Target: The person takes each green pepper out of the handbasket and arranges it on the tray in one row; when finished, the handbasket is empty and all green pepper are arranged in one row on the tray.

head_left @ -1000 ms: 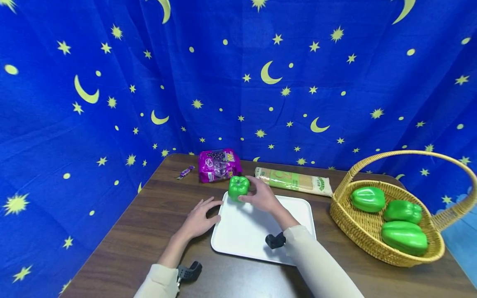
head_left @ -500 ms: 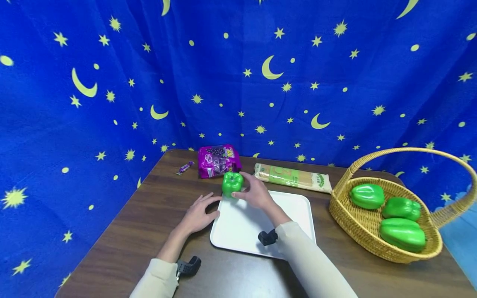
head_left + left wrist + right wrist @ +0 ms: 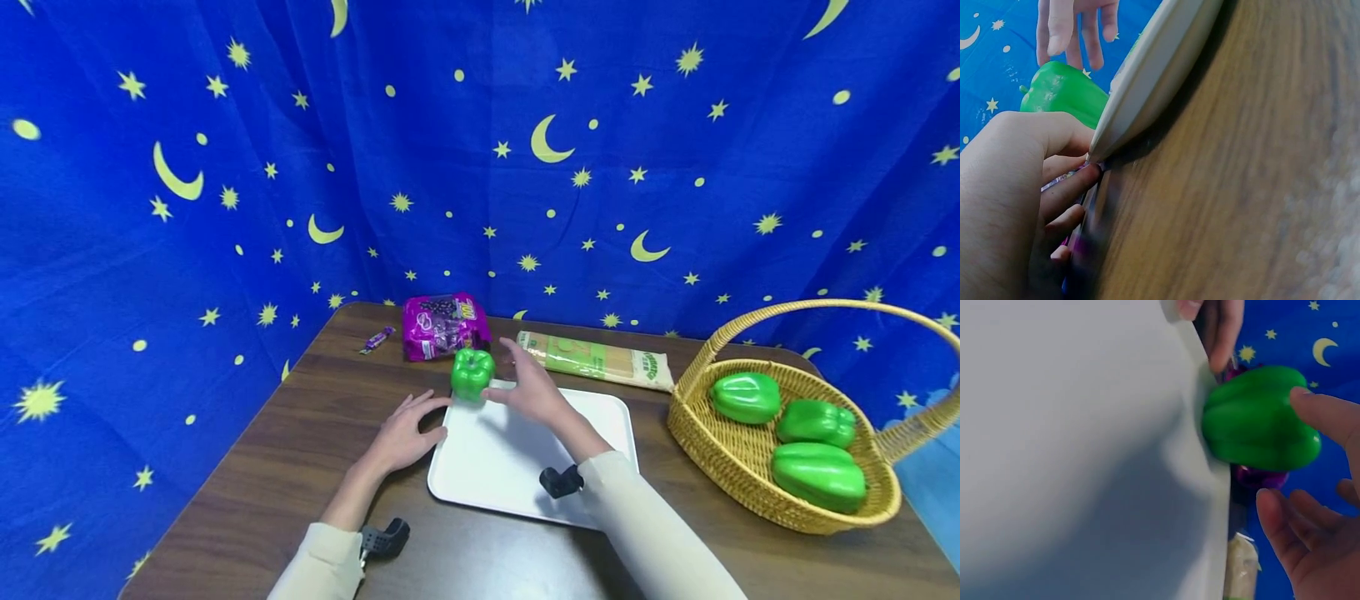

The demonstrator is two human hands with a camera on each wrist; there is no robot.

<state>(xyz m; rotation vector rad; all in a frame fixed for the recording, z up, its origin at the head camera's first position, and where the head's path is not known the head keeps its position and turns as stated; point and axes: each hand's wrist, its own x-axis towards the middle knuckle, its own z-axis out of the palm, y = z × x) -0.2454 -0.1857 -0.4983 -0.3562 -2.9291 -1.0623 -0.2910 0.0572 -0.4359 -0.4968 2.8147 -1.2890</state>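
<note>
A green bell pepper (image 3: 471, 375) stands upright, stem up, on the far left corner of a white rectangular tray (image 3: 498, 462). Just right of it, my right hand (image 3: 536, 390) has its thumb and fingers spread; in the right wrist view, a gap shows between the lower digits and the pepper (image 3: 1260, 419). My left hand (image 3: 403, 435) lies at the tray's left side, fingertips right at the rim. Seen from the left wrist, the fingers of that hand (image 3: 1063, 147) meet the tray edge (image 3: 1129, 106), with the pepper beyond.
A wicker basket (image 3: 720, 458) with a tall handle holds three more green peppers on the right. Behind the tray lie a purple candy bag (image 3: 442, 327) and a long pack of noodles (image 3: 600, 360). One wrapped candy (image 3: 377, 339) sits left of the bag.
The pepper shifted slightly left onto the tray's far left corner. My right hand has let go of it and drawn back a little to the right. The left hand has stayed put.
</note>
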